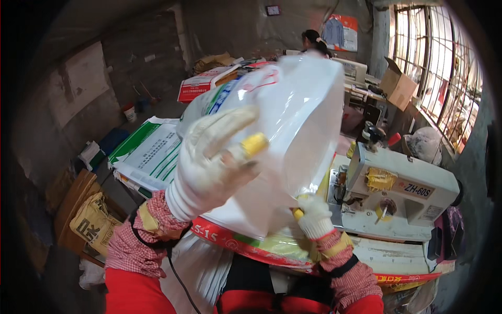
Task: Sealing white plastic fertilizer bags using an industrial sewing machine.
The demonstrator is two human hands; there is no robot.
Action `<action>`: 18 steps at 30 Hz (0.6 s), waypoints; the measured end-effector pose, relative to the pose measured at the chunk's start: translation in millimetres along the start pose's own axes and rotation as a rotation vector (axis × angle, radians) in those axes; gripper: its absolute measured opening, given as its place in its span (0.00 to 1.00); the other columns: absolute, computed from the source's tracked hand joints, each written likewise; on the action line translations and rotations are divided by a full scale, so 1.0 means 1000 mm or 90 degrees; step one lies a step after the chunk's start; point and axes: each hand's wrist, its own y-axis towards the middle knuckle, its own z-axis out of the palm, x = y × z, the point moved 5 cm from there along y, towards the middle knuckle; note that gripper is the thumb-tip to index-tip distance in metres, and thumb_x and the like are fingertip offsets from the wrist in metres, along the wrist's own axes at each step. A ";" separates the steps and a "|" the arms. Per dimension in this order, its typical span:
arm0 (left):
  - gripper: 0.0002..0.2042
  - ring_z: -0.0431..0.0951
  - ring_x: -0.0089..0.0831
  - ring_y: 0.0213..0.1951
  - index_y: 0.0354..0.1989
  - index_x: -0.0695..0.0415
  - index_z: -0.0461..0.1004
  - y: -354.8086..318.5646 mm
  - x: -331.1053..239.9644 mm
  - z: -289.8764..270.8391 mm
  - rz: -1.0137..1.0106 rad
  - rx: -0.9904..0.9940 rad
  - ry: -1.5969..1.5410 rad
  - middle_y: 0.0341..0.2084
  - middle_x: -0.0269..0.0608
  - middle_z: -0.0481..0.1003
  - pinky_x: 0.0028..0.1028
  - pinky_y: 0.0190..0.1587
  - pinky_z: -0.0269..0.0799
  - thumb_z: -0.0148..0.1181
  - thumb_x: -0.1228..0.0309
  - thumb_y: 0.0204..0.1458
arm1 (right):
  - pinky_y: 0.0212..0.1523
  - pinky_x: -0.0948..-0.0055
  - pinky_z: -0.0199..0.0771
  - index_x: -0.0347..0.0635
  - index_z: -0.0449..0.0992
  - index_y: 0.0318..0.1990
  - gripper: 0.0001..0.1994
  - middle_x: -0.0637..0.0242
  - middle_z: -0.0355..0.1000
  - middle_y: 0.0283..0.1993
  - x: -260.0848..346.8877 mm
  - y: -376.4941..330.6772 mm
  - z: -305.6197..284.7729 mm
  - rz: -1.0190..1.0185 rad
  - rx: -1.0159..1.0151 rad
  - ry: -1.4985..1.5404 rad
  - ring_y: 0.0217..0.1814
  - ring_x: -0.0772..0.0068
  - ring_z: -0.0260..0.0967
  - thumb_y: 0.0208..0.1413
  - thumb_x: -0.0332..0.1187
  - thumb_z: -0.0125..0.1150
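Observation:
My left hand (212, 159), in a white knit glove with yellow fingertips, is raised and grips the side of a translucent white plastic bag (298, 115) held up in front of me. My right hand (312, 213), gloved the same way, pinches the bag's lower edge near the sewing machine (402, 196). The bag bulges open toward its top. Under it lies a printed woven sack (246, 243) with a red band, draped over the work surface at my waist.
A cream industrial sewing machine sits at right. Stacks of printed woven sacks (149, 154) lie at left, a yellow sack (94, 222) lower left. A person (314, 42) stands at the back. A cardboard box (397, 86) sits by the barred window (434, 57).

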 end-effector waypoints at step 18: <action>0.12 0.71 0.45 0.53 0.40 0.62 0.75 -0.065 0.170 0.060 -0.400 0.039 0.068 0.52 0.53 0.70 0.32 0.56 0.66 0.50 0.79 0.48 | 0.27 0.81 0.67 0.38 0.69 0.42 0.11 0.68 0.70 0.33 -0.014 -0.081 -0.086 0.304 -0.418 0.654 0.28 0.80 0.65 0.51 0.26 0.61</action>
